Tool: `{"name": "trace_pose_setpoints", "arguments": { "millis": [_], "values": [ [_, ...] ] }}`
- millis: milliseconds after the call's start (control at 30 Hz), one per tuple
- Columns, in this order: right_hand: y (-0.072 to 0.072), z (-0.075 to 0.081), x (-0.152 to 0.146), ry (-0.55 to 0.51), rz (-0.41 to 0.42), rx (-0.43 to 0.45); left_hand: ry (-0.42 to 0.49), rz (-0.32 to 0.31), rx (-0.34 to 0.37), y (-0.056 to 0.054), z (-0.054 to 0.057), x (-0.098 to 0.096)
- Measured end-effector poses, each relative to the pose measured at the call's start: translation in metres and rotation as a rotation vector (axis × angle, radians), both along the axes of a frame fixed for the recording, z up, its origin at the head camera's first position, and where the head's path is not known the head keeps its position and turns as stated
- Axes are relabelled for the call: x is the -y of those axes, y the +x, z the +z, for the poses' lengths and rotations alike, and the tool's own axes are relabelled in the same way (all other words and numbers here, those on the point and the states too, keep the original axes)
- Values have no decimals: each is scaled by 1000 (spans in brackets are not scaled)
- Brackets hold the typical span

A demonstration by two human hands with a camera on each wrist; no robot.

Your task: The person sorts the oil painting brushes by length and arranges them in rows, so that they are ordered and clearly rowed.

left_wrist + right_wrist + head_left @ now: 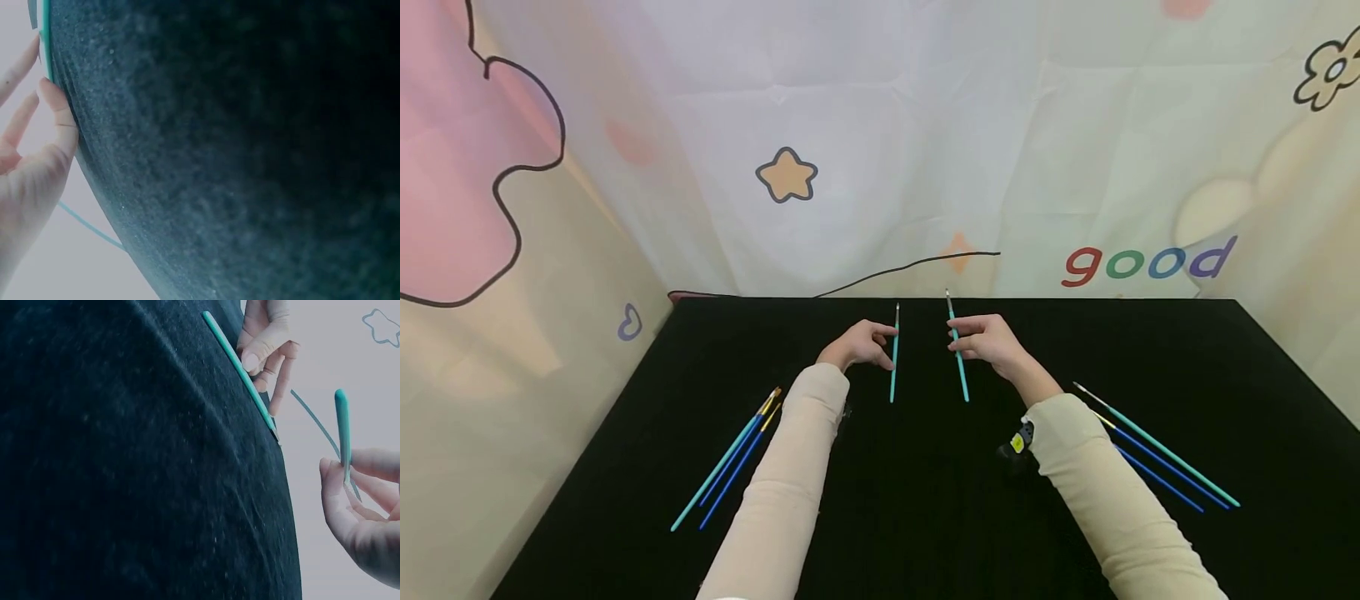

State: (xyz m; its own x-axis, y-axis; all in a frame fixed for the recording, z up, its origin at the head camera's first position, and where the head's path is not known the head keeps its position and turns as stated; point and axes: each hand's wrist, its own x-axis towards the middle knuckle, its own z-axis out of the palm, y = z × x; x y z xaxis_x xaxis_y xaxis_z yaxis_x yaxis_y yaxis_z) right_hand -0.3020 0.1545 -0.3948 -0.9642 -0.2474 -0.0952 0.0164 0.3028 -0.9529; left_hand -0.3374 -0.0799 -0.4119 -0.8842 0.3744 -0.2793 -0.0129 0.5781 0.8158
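Left hand [863, 343] touching teal brush [892, 383] near far edge of black table [925, 500], can't tell if pinched, right hand [988, 342] pinching second teal brush [963, 379] over table, three brushes [715, 472] table-left, three more brushes [1172, 456] table-right

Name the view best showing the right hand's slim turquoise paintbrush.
The head view: the slim turquoise paintbrush shows from end to end. The right wrist view foreshortens it; the left wrist view doesn't discernibly show it.
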Motion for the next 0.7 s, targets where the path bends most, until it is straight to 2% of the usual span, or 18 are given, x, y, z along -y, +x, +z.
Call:
{"name": "trace_pose_setpoints", "arguments": {
  "millis": [700],
  "values": [
    [-13, -8, 33, 19, -115, 59, -14, 17, -14, -1, -3, -2]
  ]
}}
